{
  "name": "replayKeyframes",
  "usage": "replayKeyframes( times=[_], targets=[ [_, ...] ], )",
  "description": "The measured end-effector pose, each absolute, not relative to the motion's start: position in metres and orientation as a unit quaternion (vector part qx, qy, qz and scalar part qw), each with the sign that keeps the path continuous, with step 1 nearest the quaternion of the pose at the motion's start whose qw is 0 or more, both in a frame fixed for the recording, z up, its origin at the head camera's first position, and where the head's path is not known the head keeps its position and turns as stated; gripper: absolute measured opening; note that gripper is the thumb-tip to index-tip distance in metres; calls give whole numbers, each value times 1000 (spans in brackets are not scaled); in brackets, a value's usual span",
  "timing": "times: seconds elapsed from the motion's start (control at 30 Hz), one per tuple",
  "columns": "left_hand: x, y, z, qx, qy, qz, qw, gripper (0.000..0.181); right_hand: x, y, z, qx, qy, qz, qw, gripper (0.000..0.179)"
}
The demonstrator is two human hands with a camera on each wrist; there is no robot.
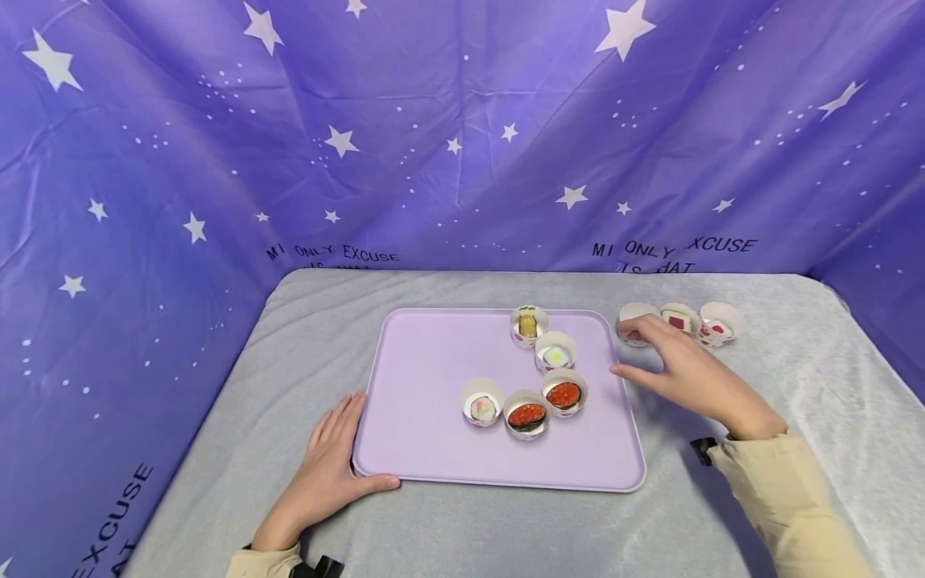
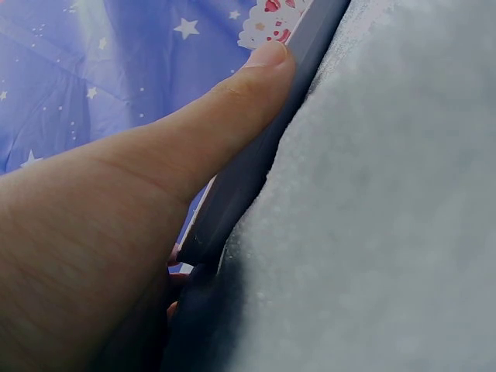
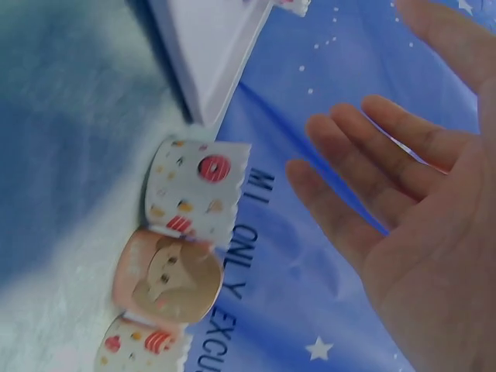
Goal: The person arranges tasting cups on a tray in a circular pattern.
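Note:
A lilac tray [image 1: 419, 377] lies on the table. My left hand [image 1: 325, 474] touches its near left corner, fingers along the left side and thumb along the front edge. In the left wrist view the thumb [image 2: 225, 101] lies against the tray's rim. On the tray stand several paper cups with sushi pieces: a yellow-topped one [image 1: 528, 324], a roll with a yellow-green centre [image 1: 556, 356], two orange roe pieces [image 1: 563, 395] [image 1: 526, 416] and another roll [image 1: 482, 409]. My right hand [image 1: 686, 373], thumb and fingers apart, hovers near the cups right of the tray, holding nothing.
Beyond the tray's far right corner, three cups stand side by side: a partly covered one [image 1: 636, 313], one with a dark red square [image 1: 679, 321], and one with a red-centred piece [image 1: 720, 325]. Grey cloth [image 1: 462, 530] covers the table; a purple starry curtain [image 1: 433, 104] hangs behind.

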State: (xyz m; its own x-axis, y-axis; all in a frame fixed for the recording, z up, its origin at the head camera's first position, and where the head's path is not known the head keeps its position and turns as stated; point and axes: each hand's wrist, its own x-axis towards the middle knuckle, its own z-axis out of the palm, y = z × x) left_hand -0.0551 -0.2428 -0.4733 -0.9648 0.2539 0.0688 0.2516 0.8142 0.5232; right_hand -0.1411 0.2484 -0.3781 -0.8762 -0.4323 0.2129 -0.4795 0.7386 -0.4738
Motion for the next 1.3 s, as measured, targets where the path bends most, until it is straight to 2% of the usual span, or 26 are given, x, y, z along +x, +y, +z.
replayKeyframes(
  times=[0.23,0.53,1.07,1.3],
  targets=[
    [-55,-245,-473,133,953,272,0,129,-139,264,-382,243,-930,263,81,44],
    [-54,-245,-473,130,953,272,0,129,-138,283,-386,209,-936,267,92,45],
    [-55,-244,-474,135,953,271,-4,129,-148,321,-395,161,-940,289,78,53],
    [-55,-243,-474,134,953,271,-2,129,-150,334,-397,148,-942,287,90,58]
  ],
)
